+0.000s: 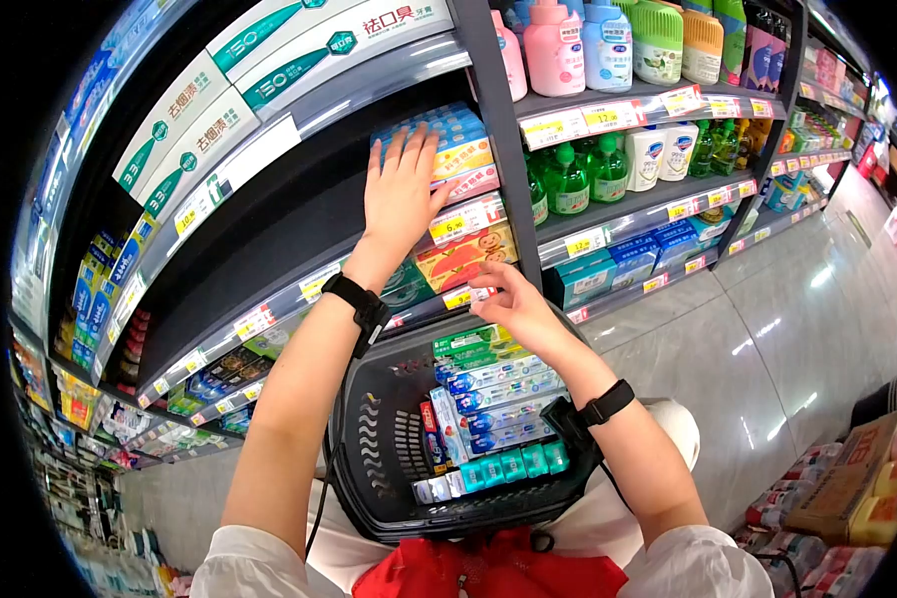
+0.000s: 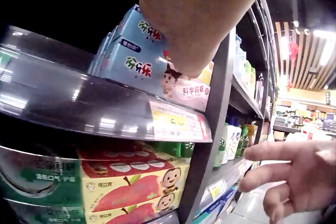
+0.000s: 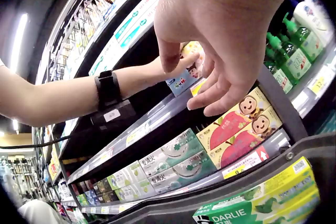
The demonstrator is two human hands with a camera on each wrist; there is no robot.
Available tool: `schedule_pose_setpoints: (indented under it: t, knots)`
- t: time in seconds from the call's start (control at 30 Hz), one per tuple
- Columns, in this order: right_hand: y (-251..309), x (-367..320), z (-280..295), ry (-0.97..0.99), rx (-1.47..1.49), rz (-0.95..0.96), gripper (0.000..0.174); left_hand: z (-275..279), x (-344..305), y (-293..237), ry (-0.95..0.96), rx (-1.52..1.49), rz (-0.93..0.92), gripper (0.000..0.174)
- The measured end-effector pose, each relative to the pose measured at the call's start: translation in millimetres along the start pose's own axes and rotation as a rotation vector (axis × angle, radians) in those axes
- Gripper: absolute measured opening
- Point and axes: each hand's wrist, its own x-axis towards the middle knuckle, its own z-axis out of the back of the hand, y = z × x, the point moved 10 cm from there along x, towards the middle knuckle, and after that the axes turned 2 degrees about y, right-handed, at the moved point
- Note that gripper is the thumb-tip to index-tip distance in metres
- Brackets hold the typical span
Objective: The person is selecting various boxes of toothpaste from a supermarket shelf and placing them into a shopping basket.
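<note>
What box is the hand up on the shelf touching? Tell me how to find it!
Find the dark post between the shelves. Just left of it, at the end of a mostly dark shelf, sit the blue boxes in a stack under the left hand. They are pale blue with a cartoon child, unlike the yellow apple boxes one shelf below.

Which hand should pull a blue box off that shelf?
Left, likely: the left hand rests flat on the blue boxes. The right hand hovers lower, near the basket, holding nothing.
</note>
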Motion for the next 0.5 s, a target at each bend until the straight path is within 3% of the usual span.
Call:
schedule_pose_setpoints:
  t: [0.1, 0.2, 0.5]
  knots:
    - [-5, 2, 0, -0.001, -0.004, 0.009, 0.06, 0, 9, -8, -0.036, -0.013, -0.018, 0.058]
    - [-7, 3, 1, 0.0, -0.043, 0.005, 0.06, -14, 15, -6, 0.051, -0.151, 0.034, 0.055]
    - [-9, 2, -6, 0.027, -0.09, -0.016, 0.059, -9, 15, -6, -0.035, -0.174, 0.036, 0.053]
